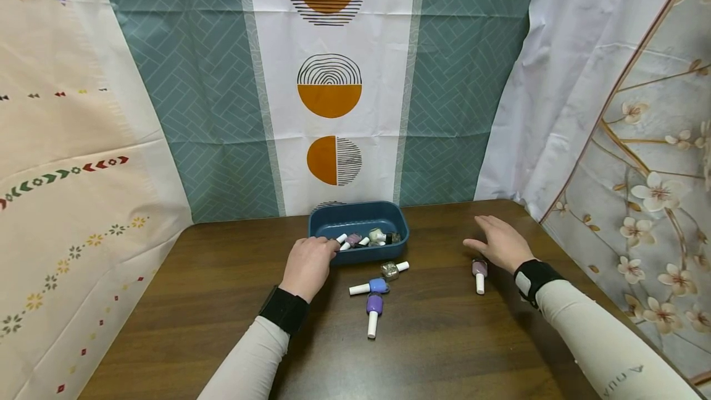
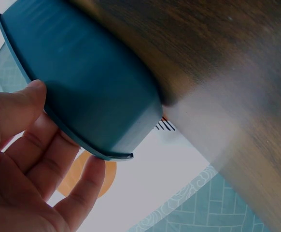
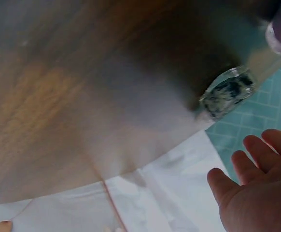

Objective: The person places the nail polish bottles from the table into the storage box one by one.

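Note:
At the left front corner of a dark blue plastic bin, my left hand grips the rim. In the left wrist view the thumb lies on the bin's outer side, and the other fingers curl behind the rim. Several nail polish bottles lie inside the bin. My right hand is held over the table at the right, its fingers extended and holding nothing. Just below it lies a mauve nail polish bottle with a white cap. In the right wrist view a clear glittery bottle appears beyond the fingers.
Between the hands, in front of the bin, lie a glitter nail polish bottle, a blue one and a purple one, all white-capped. Patterned curtains hang behind and beside the brown wooden table.

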Demonstrator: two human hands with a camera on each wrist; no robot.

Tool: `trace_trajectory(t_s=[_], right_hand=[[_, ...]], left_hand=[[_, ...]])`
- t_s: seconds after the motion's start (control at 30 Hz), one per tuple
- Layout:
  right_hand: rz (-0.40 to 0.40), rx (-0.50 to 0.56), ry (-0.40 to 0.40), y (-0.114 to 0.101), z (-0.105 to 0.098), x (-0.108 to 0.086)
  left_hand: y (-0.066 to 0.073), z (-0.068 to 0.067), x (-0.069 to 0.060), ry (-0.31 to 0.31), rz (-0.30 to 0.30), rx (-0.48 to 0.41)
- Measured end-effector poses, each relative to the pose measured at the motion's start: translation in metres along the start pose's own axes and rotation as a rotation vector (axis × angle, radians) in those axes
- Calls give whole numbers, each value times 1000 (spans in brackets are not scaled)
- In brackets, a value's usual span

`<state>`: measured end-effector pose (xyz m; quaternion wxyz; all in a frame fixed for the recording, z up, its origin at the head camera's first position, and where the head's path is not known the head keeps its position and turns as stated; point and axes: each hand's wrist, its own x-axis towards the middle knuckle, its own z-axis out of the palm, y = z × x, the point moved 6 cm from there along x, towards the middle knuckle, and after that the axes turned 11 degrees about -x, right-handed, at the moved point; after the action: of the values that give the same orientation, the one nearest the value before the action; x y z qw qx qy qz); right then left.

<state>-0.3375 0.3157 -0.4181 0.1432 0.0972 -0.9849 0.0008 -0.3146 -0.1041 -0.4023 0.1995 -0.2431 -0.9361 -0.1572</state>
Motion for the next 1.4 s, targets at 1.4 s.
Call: trace_trajectory(t_s=[1.4], right_hand=[[83, -20, -116, 32, 21, -16]], left_hand=[[0, -1, -1, -5, -15, -4]])
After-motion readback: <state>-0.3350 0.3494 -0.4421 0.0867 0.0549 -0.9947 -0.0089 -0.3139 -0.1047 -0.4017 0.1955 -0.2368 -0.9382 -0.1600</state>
